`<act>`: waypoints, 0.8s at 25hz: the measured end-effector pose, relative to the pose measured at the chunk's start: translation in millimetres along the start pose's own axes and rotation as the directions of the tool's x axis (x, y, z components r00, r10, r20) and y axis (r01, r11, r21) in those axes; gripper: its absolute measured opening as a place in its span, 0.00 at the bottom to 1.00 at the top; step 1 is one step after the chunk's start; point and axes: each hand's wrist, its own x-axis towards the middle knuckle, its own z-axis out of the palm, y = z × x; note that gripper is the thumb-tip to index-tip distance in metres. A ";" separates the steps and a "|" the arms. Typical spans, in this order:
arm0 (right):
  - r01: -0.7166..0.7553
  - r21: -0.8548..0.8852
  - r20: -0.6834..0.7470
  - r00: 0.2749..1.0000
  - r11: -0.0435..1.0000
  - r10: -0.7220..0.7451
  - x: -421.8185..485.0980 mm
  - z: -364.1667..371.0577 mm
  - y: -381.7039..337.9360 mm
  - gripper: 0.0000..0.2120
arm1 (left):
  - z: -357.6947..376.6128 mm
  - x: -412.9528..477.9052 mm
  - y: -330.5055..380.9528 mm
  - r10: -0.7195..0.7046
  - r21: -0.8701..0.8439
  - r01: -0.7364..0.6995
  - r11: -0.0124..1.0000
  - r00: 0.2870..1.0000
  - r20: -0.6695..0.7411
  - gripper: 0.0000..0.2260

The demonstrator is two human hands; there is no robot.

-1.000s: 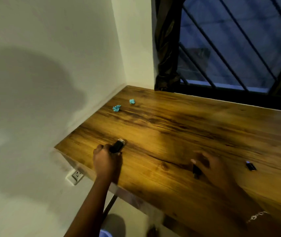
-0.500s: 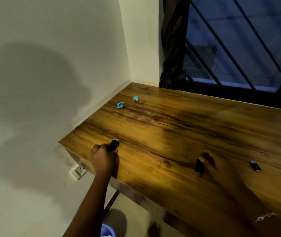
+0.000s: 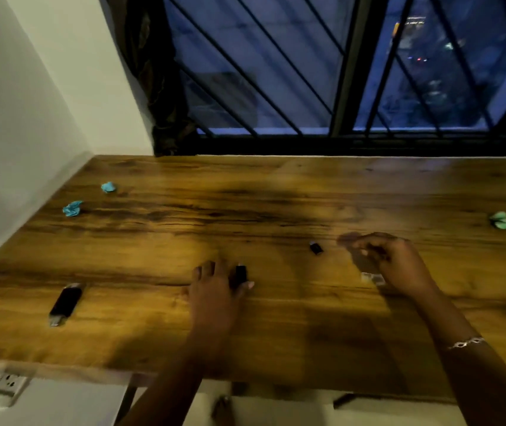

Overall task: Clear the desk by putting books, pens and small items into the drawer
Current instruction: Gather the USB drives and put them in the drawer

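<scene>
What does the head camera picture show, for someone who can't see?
Two hands reach over a wooden desk: the left hand touches a small black item, the right hand hovers, blurred. Another black stick and crumpled paper bits lie around.

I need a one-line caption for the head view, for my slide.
Left hand beside a small black stick, right hand blurred, above a wooden desk.
</scene>
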 end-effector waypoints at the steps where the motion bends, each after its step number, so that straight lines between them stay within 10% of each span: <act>1: -0.036 -0.003 0.001 0.999 0.999 0.036 -4.2 -7.2 6.1 0.10 | 4.7 1.6 1.9 -0.011 0.013 0.011 1.000 1.000 0.003 0.26; 6: -0.138 -0.135 0.191 0.968 0.981 0.162 -22.2 -9.1 35.7 0.16 | 19.8 6.0 8.3 -0.046 0.059 0.051 0.997 0.996 -0.077 0.25; 13: -0.182 -0.240 0.034 0.980 0.954 0.196 -19.5 7.1 41.4 0.15 | 16.4 5.1 15.8 -0.041 0.016 0.043 0.999 0.997 -0.067 0.13; 20: -0.209 0.526 0.020 0.972 0.825 0.234 -14.9 13.1 -10.8 0.12 | -3.3 -4.2 30.7 0.025 -0.557 -0.041 0.829 0.999 -0.035 0.06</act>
